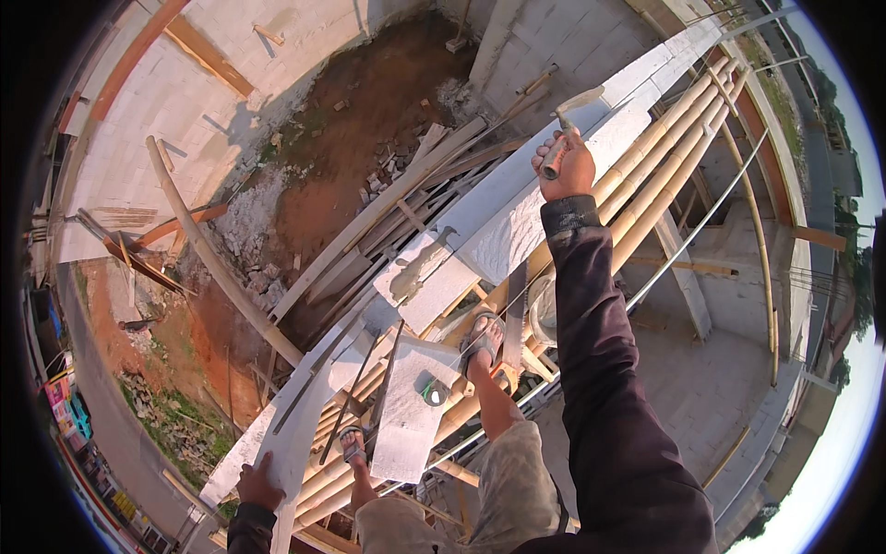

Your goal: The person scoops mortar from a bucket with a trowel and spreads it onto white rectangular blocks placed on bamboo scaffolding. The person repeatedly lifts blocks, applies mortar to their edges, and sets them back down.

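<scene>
Out ahead, my right hand point(568, 171) is closed round the handle of a trowel point(579, 102), whose blade lies over the top of the white block wall point(609, 129). Grey mortar point(420, 268) is smeared on a lower block top nearer me. At the lower left, my left hand point(260, 482) rests against a pale block point(318, 420) of the same wall, fingers stretched out and partly hidden. Between my feet and the wall lies a loose white block point(411, 402), with a small round greenish object point(434, 392) on it that I cannot make out.
My sandalled feet stand on bamboo poles point(660, 148) running along the wall. A bucket point(544, 309) sits beside my right leg. Beyond the wall, far below, are planks point(397, 222), rubble and reddish soil point(318, 175). A deep drop with a concrete floor point(628, 406) lies at right.
</scene>
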Demonstrator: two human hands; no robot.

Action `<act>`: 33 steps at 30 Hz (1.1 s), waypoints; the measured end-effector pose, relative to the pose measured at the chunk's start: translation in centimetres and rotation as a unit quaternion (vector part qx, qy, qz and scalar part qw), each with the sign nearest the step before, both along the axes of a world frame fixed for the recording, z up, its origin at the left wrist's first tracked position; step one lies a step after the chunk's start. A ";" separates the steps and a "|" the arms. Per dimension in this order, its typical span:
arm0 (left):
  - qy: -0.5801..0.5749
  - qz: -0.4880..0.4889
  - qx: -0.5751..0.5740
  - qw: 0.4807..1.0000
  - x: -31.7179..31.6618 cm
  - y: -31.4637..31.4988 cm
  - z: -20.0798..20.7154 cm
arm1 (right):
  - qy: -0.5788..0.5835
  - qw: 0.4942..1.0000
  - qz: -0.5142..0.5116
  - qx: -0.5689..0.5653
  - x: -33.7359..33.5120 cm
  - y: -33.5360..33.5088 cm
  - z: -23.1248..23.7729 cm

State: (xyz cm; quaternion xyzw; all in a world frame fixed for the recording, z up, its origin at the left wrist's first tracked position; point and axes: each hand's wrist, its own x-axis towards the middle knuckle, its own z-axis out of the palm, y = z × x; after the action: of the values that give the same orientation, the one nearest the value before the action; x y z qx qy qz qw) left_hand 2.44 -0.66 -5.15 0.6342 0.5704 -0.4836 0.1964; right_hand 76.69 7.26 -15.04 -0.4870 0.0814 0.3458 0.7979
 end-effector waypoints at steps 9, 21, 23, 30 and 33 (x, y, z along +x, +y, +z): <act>-0.013 0.021 0.014 1.000 -0.7 -1.8 -0.7 | -0.156 0.985 0.060 -0.032 -0.5 5.2 -15.3; -0.060 0.010 0.020 0.998 -1.2 -2.3 0.0 | 0.060 0.972 -0.103 -0.204 -21.3 4.0 -10.7; -0.044 0.029 0.012 0.999 -1.1 -2.1 0.1 | 0.083 0.978 -0.084 -0.175 -23.9 2.8 -10.6; -0.015 0.020 -0.001 1.000 -0.5 -1.4 0.4 | 0.254 0.965 0.056 -0.035 -27.8 -3.1 -3.9; -0.021 0.011 -0.004 1.000 -0.5 -0.8 0.2 | 0.199 0.973 0.115 -0.003 -28.1 -7.7 2.5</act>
State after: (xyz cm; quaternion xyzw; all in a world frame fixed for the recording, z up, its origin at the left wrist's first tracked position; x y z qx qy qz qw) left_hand 1.90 -1.46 -4.92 0.6369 0.5714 -0.4700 0.2165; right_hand 48.63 -0.42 -12.58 -0.4164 0.1835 0.5249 0.7194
